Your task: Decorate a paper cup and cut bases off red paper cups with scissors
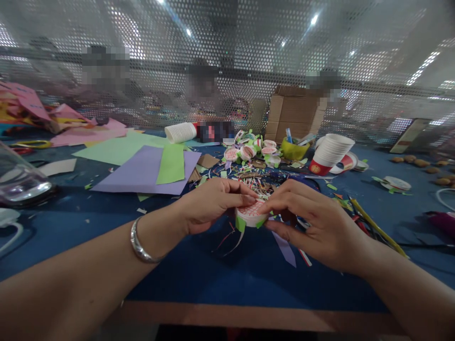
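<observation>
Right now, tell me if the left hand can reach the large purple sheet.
Probably yes: the left hand holds the paper disc, but the large purple sheet lies mostly uncovered nearby.

A shiny silver bangle [136, 242] rings the wrist of the left hand [208, 203]; both forearms [78, 279] are bare.

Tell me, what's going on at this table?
A person is holding a small round paper piece with green tabs between the left hand and the right hand, above the blue table. Beyond the hands lie paper scraps and a pile of similar pieces. A purple sheet lies to the left; stacked paper cups are farther back on the right.
</observation>
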The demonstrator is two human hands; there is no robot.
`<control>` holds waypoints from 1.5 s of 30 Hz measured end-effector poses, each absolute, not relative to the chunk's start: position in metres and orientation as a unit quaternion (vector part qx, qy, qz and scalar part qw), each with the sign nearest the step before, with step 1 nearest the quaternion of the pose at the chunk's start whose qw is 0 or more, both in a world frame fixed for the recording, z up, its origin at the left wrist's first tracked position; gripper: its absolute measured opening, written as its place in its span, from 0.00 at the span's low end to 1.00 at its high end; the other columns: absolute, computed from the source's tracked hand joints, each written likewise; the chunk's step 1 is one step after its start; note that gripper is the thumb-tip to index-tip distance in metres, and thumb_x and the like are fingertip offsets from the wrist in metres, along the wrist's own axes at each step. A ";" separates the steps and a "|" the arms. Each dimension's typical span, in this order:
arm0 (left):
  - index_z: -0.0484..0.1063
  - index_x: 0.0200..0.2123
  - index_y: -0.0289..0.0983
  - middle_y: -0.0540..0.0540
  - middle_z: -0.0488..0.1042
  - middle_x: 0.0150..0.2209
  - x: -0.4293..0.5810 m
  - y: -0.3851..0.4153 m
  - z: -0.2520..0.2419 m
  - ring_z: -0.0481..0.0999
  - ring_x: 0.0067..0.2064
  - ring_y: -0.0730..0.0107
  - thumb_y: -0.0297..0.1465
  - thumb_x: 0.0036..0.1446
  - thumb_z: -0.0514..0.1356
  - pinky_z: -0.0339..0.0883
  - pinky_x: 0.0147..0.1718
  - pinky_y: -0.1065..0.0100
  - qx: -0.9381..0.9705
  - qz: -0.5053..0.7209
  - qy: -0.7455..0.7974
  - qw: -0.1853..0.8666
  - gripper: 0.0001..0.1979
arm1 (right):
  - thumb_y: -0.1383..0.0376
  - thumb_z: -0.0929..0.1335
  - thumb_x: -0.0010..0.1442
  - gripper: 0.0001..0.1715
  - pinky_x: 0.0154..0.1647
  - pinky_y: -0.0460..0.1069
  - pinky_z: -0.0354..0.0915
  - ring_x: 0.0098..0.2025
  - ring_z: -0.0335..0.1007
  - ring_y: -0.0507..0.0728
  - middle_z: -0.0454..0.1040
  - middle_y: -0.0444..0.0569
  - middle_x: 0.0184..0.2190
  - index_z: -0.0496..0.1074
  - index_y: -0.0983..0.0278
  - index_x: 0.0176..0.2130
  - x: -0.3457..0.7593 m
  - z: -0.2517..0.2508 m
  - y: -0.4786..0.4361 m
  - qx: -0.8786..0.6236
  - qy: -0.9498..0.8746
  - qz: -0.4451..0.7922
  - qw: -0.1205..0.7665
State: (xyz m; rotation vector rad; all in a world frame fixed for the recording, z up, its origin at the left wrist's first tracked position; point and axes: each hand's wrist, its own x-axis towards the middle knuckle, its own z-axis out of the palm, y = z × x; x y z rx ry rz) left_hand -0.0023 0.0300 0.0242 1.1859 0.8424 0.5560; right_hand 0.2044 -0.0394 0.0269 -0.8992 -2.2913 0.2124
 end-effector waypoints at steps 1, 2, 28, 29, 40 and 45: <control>0.79 0.34 0.30 0.46 0.79 0.32 -0.002 0.030 0.024 0.75 0.31 0.77 0.22 0.58 0.64 0.65 0.34 0.73 0.526 0.257 0.388 0.712 0.03 | 0.70 0.70 0.64 0.12 0.43 0.49 0.70 0.42 0.72 0.55 0.74 0.50 0.41 0.75 0.62 0.48 0.205 0.026 -0.039 -0.352 -0.873 0.062 0.333; 0.79 0.34 0.31 0.46 0.78 0.31 -0.001 0.031 0.024 0.74 0.30 0.77 0.22 0.58 0.64 0.65 0.33 0.73 0.514 0.265 0.398 0.712 0.03 | 0.69 0.70 0.64 0.13 0.42 0.50 0.71 0.42 0.72 0.56 0.73 0.50 0.42 0.75 0.62 0.49 0.206 0.025 -0.038 -0.361 -0.869 0.036 0.338; 0.72 0.28 0.33 0.50 0.75 0.30 0.005 0.021 0.016 0.71 0.30 0.78 0.25 0.56 0.67 0.64 0.30 0.73 0.411 0.367 0.375 0.746 0.07 | 0.76 0.72 0.59 0.17 0.40 0.55 0.67 0.39 0.70 0.59 0.75 0.54 0.41 0.73 0.63 0.47 0.190 0.015 -0.036 -0.308 -0.866 -0.216 0.329; 0.73 0.29 0.33 0.50 0.74 0.31 0.004 0.021 0.016 0.71 0.31 0.78 0.25 0.55 0.68 0.64 0.30 0.73 0.408 0.360 0.370 0.753 0.06 | 0.76 0.72 0.59 0.18 0.40 0.55 0.68 0.40 0.70 0.59 0.75 0.54 0.42 0.73 0.64 0.48 0.191 0.015 -0.036 -0.307 -0.866 -0.215 0.332; 0.82 0.37 0.36 0.46 0.80 0.41 -0.012 0.028 0.027 0.75 0.43 0.71 0.33 0.55 0.70 0.68 0.45 0.70 0.490 0.287 0.268 0.779 0.08 | 0.76 0.73 0.59 0.19 0.41 0.55 0.68 0.39 0.70 0.58 0.75 0.54 0.42 0.73 0.63 0.49 0.197 0.019 -0.039 -0.317 -0.852 -0.212 0.359; 0.80 0.43 0.36 0.47 0.80 0.42 -0.015 0.030 0.030 0.76 0.44 0.71 0.26 0.49 0.73 0.65 0.49 0.69 0.553 0.269 0.243 0.750 0.16 | 0.75 0.73 0.59 0.21 0.41 0.56 0.69 0.41 0.71 0.59 0.75 0.53 0.44 0.72 0.61 0.50 0.199 0.022 -0.041 -0.324 -0.849 -0.208 0.360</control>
